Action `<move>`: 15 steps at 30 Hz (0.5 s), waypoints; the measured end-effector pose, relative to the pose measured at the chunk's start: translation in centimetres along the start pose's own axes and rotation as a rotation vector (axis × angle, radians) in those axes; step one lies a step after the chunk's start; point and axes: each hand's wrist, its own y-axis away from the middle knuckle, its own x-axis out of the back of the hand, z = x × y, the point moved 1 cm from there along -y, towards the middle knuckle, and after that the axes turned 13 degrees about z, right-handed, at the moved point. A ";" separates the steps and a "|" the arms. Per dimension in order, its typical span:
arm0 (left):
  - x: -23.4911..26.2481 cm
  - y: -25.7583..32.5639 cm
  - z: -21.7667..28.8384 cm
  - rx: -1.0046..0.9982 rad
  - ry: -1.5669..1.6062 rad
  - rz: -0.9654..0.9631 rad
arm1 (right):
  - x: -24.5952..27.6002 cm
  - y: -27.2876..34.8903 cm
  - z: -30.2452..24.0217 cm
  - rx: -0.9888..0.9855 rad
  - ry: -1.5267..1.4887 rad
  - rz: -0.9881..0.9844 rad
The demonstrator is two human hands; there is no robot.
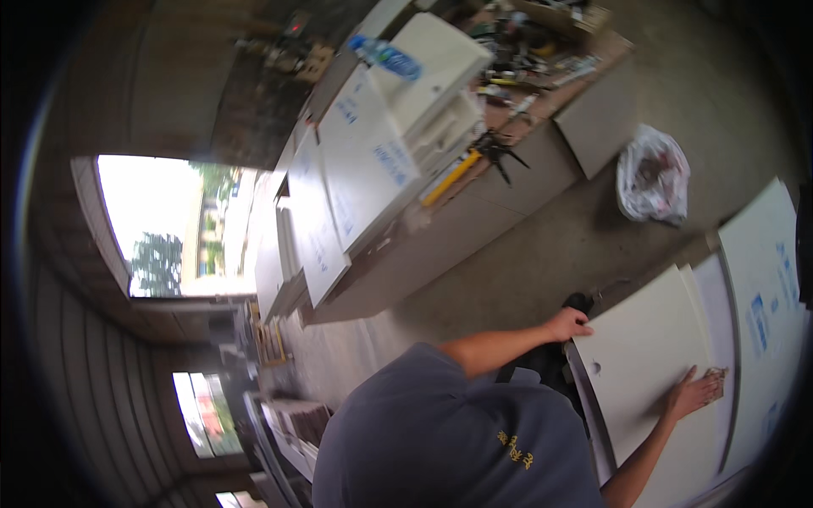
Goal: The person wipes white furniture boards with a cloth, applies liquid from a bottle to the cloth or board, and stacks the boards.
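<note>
A white panel [641, 347] with a small round hole near its edge lies in front of me at the lower right. My left hand [567, 324] grips its near-left corner, thumb and fingers closed about the edge. On the panel's far side, my right hand [693, 394] presses a small crumpled brownish cloth [718, 383] against the surface. The cloth is partly covered by my fingers, and its exact kind is hard to make out.
Another white panel with blue print [760, 288] lies at the right. A long bench carries white panels [360, 161], a water bottle [385, 57], a yellow caulking gun [453, 176] and scattered tools. A bag-lined bin [652, 175] stands on the floor between.
</note>
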 end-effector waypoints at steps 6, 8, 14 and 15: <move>1.3 1.1 -0.4 -0.025 -0.051 0.009 | 10.7 1.5 -23.1 0.528 -0.515 0.361; 0.8 0.6 -0.7 -0.112 -0.103 0.027 | 8.3 -0.1 -22.1 0.608 -0.521 0.374; -2.4 -0.8 -2.1 -0.124 0.384 -0.268 | -7.5 -5.4 3.4 0.360 -0.448 0.602; 0.2 -0.7 -0.4 0.373 0.472 -0.380 | -3.9 -4.8 -3.1 0.015 -0.569 0.370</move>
